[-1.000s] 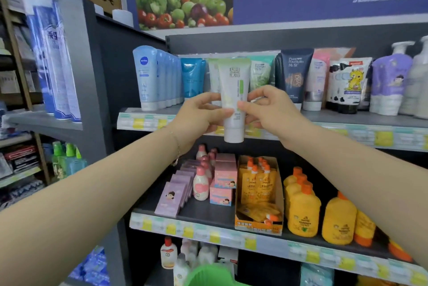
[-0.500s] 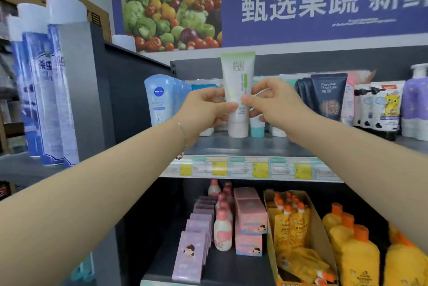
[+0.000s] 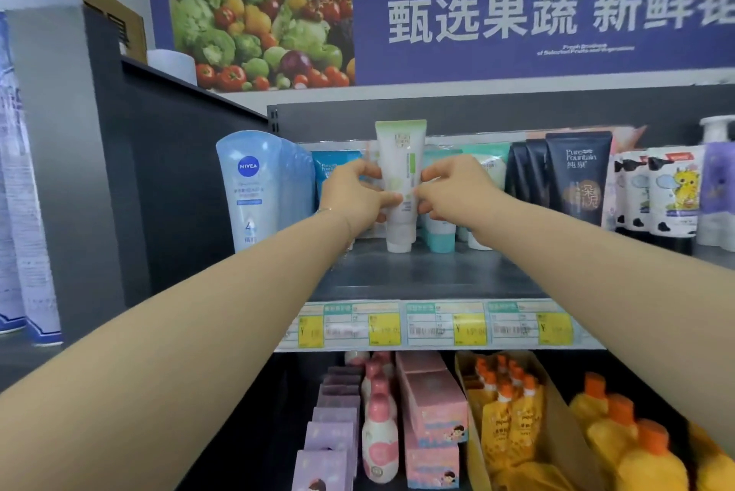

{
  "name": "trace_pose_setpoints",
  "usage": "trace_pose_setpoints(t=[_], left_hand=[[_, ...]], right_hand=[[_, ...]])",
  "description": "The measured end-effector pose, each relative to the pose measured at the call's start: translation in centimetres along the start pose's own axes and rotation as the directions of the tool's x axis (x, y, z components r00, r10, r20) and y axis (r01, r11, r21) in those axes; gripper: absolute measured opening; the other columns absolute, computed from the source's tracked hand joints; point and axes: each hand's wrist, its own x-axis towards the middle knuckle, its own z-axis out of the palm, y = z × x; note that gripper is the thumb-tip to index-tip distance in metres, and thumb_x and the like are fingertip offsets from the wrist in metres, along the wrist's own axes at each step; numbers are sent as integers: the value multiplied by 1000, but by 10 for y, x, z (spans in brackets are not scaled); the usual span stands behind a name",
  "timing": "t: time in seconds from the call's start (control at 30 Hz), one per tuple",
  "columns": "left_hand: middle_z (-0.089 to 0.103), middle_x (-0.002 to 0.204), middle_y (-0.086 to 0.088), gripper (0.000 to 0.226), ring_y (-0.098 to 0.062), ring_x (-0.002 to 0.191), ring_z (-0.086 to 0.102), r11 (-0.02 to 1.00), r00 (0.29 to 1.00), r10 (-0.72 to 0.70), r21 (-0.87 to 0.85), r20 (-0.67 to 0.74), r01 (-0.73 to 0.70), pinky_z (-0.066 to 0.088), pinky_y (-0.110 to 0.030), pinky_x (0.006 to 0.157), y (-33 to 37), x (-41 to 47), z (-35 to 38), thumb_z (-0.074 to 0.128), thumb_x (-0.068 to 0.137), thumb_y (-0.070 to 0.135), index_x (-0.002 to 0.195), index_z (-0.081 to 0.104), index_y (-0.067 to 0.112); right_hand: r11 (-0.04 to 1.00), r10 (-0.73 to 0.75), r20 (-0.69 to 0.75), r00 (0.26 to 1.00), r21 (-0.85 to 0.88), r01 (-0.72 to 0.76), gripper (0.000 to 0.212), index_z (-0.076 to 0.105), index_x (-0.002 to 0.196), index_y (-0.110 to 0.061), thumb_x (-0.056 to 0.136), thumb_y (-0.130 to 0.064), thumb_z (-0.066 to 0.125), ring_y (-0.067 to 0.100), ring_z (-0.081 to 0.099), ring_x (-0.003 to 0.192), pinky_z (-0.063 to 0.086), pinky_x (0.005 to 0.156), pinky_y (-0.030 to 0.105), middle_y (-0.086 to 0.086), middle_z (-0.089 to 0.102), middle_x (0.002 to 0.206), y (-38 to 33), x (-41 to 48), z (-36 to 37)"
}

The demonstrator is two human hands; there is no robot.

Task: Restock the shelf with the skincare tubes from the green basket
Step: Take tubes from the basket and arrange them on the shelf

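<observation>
Both hands on one item: white skincare tube (image 3: 399, 156) with a pale green crimped end, upright, cap down. Its white cap looks to be touching the deck of the top shelf (image 3: 417, 275), set back from the front edge. Left hand (image 3: 354, 198) pinches the tube's left edge at mid-body, thumb in front and fingers curled behind. Right hand (image 3: 457, 192) does the same on the right edge, fingers curled, thumb tip at the tube's lower label. The hands sit close together with only the tube's width between them, both forearms stretched forward and up. Neighbours: light blue Nivea tubes (image 3: 248, 192) in a row to the left, a blue tube (image 3: 334, 168) partly hidden behind the left hand, teal-capped tubes (image 3: 441, 240) just right of and behind the white one. Further right are dark Pure Fountain tubes (image 3: 576, 176), then white tubes with a yellow cartoon print (image 3: 672, 192). Price labels (image 3: 437, 325) run along the shelf's front lip, text too blurred to read. Level below: lavender boxes (image 3: 330, 435), pink-capped bottles (image 3: 378, 439), pink boxes (image 3: 433, 407), orange-capped yellow pouches (image 3: 505, 411) in a carton, yellow bottles (image 3: 636, 447). A blue banner (image 3: 517, 13) with a vegetable photo hangs on the wall above the unit.
</observation>
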Motion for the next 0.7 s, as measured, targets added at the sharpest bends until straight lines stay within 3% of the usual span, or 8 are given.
trace_pose_setpoints(t=[0.13,0.27,0.47,0.7], left_hand=[[73,91,-11,36,-29,81,73,999,1000,6,48,-4,-6,60,-45,75,-11,11,4,81,75,8,105,61,13],[72,94,-14,39,-31,81,72,999,1000,-27,45,3,27,61,-46,73,-22,15,9,82,73,7,106,61,12],[69,102,-11,36,-27,86,71,998,999,-38,52,9,38,61,-40,71,-28,17,13,80,77,8,106,58,13],[70,99,-16,33,-32,84,71,998,999,-49,44,-7,50,61,-46,71,-31,19,17,81,75,6,94,57,17]], right_hand=[[999,38,9,999,-8,-38,32,60,112,12,84,-4,57,26,59,78,53,89,57,30,67,96,8,8,11],[997,57,33,998,-48,-56,27,65,101,10,83,-9,58,25,59,78,55,86,51,14,60,80,16,15,18],[995,48,38,998,-85,-45,19,67,93,5,83,-9,58,32,65,86,56,86,51,20,68,87,22,20,22],[991,55,43,998,-121,-49,10,67,86,-2,82,-8,60,30,63,86,56,82,44,12,63,81,21,21,21]])
